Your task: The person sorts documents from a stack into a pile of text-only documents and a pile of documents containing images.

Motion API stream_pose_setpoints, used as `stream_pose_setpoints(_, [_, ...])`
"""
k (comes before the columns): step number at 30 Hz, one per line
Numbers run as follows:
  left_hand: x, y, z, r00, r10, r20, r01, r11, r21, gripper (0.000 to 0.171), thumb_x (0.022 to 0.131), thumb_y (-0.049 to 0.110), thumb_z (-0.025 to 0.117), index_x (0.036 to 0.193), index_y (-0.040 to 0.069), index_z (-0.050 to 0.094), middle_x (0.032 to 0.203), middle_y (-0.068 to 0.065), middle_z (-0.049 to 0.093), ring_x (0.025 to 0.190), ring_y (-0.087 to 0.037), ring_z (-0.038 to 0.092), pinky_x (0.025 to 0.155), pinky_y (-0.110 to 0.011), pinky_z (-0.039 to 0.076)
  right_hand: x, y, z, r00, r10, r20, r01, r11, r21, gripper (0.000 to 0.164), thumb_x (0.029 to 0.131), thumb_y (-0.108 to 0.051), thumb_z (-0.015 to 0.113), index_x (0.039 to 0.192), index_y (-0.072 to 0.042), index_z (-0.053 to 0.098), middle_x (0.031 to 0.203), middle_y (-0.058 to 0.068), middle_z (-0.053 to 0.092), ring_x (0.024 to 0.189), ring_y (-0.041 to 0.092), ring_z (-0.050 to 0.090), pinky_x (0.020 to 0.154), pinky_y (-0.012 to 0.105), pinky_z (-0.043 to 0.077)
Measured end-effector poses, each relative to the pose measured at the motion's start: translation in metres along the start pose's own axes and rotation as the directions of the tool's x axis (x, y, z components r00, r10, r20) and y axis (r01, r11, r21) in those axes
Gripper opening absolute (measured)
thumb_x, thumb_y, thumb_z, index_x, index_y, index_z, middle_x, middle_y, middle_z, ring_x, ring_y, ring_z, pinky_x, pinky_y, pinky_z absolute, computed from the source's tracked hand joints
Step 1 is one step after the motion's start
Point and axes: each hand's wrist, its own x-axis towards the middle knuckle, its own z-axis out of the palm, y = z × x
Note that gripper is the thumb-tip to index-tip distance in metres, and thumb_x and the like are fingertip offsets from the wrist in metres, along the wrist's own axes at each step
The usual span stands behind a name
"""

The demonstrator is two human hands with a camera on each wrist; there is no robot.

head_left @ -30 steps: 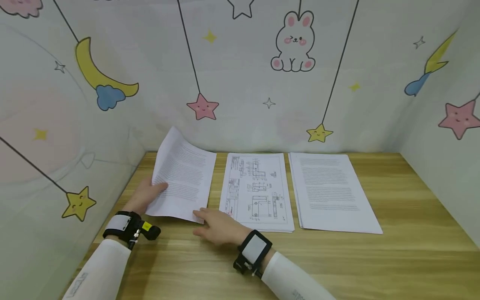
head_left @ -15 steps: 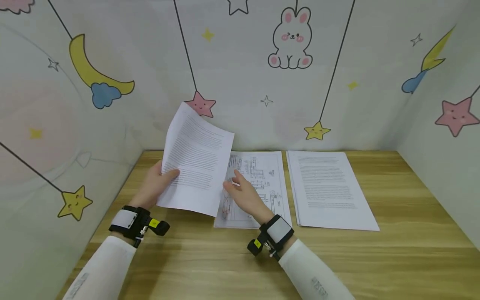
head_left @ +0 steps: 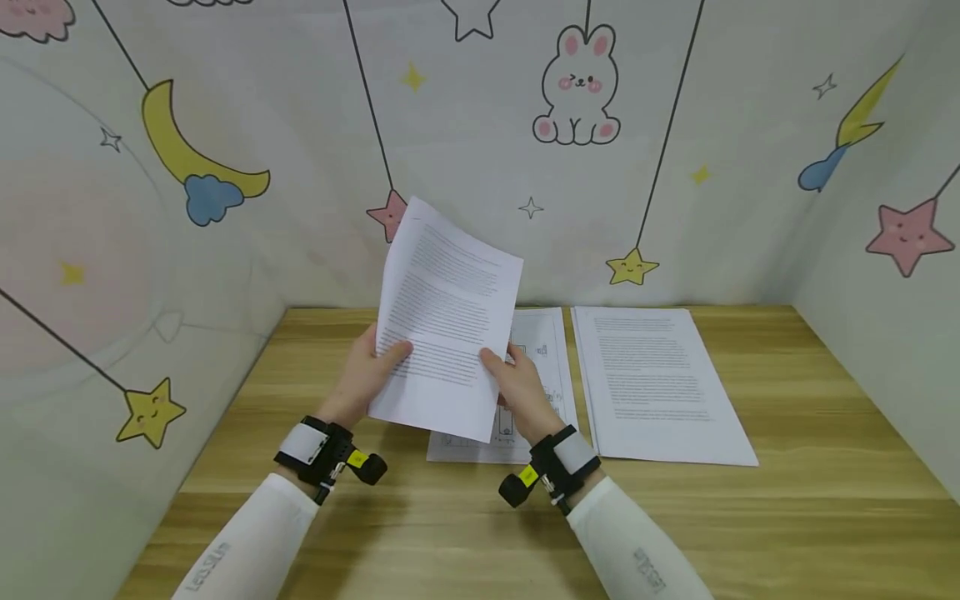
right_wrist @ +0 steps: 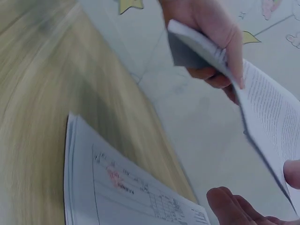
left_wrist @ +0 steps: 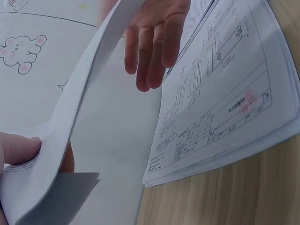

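Note:
A thin stack of text-printed paper (head_left: 448, 312) is held up and tilted above the table, its left edge bent. My left hand (head_left: 362, 379) grips that left edge, thumb on the printed face and fingers behind. At the right edge, my right hand (head_left: 527, 393) has its thumb (right_wrist: 293, 173) over the printed face. Its other fingers (left_wrist: 152, 56) reach out nearly straight behind the sheets, a gap showing between them and the paper's back. Underneath, a stack of technical drawings (head_left: 553, 367) lies partly covered in the head view; a red stamp shows in both wrist views.
Another text-printed stack (head_left: 660, 375) lies to the right of the drawings, its edges slightly uneven. The wood-grain table (head_left: 795, 417) meets a cartoon-printed backdrop (head_left: 480, 167) at the back and both sides. Each wrist wears a strapped camera (head_left: 330, 454).
My left hand has lifted the text-printed stack off the table and carried it rightward over the drawings. The right hand left its lower corner, moved right and came to its right edge.

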Motion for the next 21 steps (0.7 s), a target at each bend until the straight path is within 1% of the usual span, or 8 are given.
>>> stream_pose_setpoints(2, [0.0,-0.002,0.007,1.0,0.005,-0.003,-0.005,1.0,-0.013,0.047,0.104,0.024,0.05,0.148,0.017,0.037,0.128,-0.02,0.061,0.094,-0.019,0.069,0.074,-0.039,0.059,0.0,0.0,-0.001,0.999,0.0,-0.034,0.002,0.998,0.055,0.057,0.102,-0.032,0.053,0.151,-0.009,0.035,0.131,0.015,0.058,0.108,0.019,0.06,0.078,0.027,0.05])
stream_pose_setpoints(4, [0.001,-0.005,0.015,1.0,0.015,-0.01,-0.015,1.0,-0.02,0.046,0.103,0.024,0.051,0.147,0.016,0.039,0.126,-0.02,0.062,0.094,-0.02,0.069,0.075,-0.039,0.059,0.0,-0.001,-0.003,0.998,-0.009,-0.068,0.015,0.996,0.089,0.048,0.103,-0.023,0.051,0.147,-0.008,0.04,0.131,0.014,0.059,0.11,0.019,0.06,0.08,0.026,0.049])
stream_pose_setpoints(7, [0.001,-0.009,0.027,1.0,0.016,-0.012,-0.017,1.0,-0.013,0.046,0.102,0.023,0.053,0.145,0.014,0.04,0.126,-0.02,0.063,0.095,-0.02,0.069,0.076,-0.038,0.058,0.0,-0.001,-0.008,0.99,-0.019,-0.139,0.032,0.995,0.094,0.042,0.103,-0.013,0.047,0.144,-0.007,0.045,0.131,0.014,0.061,0.112,0.02,0.06,0.087,0.028,0.047])
stream_pose_setpoints(10, [0.002,-0.012,0.038,1.0,0.0,-0.011,0.0,1.0,-0.024,0.047,0.1,0.025,0.058,0.143,0.012,0.041,0.125,-0.019,0.064,0.096,-0.02,0.069,0.076,-0.037,0.059,0.0,-0.001,-0.015,0.98,-0.022,-0.199,0.032,0.998,0.05,0.04,0.103,-0.011,0.045,0.143,-0.007,0.047,0.13,0.014,0.061,0.112,0.022,0.059,0.093,0.034,0.046])
stream_pose_setpoints(13, [0.005,-0.013,0.046,1.0,-0.018,-0.005,0.018,0.999,-0.04,0.049,0.098,0.028,0.063,0.14,0.012,0.044,0.124,-0.018,0.065,0.097,-0.021,0.069,0.078,-0.037,0.058,0.0,-0.001,-0.026,0.978,-0.034,-0.208,0.031,0.999,-0.021,0.043,0.104,-0.013,0.041,0.147,-0.008,0.041,0.134,0.014,0.058,0.118,0.024,0.056,0.104,0.041,0.043])
stream_pose_setpoints(15, [0.006,-0.012,0.05,1.0,-0.019,0.006,0.019,0.999,-0.047,0.051,0.096,0.03,0.065,0.14,0.013,0.045,0.125,-0.017,0.065,0.1,-0.022,0.069,0.079,-0.037,0.058,0.0,-0.001,-0.036,0.976,-0.051,-0.211,0.038,0.997,-0.065,0.046,0.105,-0.014,0.041,0.151,-0.008,0.036,0.139,0.015,0.055,0.122,0.024,0.054,0.109,0.043,0.04])
stream_pose_setpoints(17, [0.008,-0.01,0.054,1.0,-0.016,0.021,0.017,0.998,-0.053,0.05,0.096,0.03,0.065,0.139,0.013,0.046,0.126,-0.016,0.066,0.101,-0.023,0.069,0.08,-0.037,0.058,-0.001,-0.002,-0.047,0.973,-0.075,-0.217,0.054,0.993,-0.1,0.046,0.105,-0.014,0.04,0.15,-0.007,0.036,0.139,0.017,0.054,0.121,0.025,0.054,0.107,0.041,0.042])
stream_pose_setpoints(21, [0.008,-0.007,0.061,0.999,-0.016,0.028,0.017,0.999,-0.033,0.044,0.097,0.026,0.063,0.136,0.012,0.05,0.122,-0.016,0.069,0.095,-0.022,0.071,0.076,-0.036,0.059,-0.004,-0.005,-0.069,0.963,-0.119,-0.241,0.076,0.981,-0.178,0.04,0.106,-0.014,0.04,0.145,-0.007,0.043,0.13,0.017,0.06,0.111,0.026,0.059,0.089,0.033,0.046])
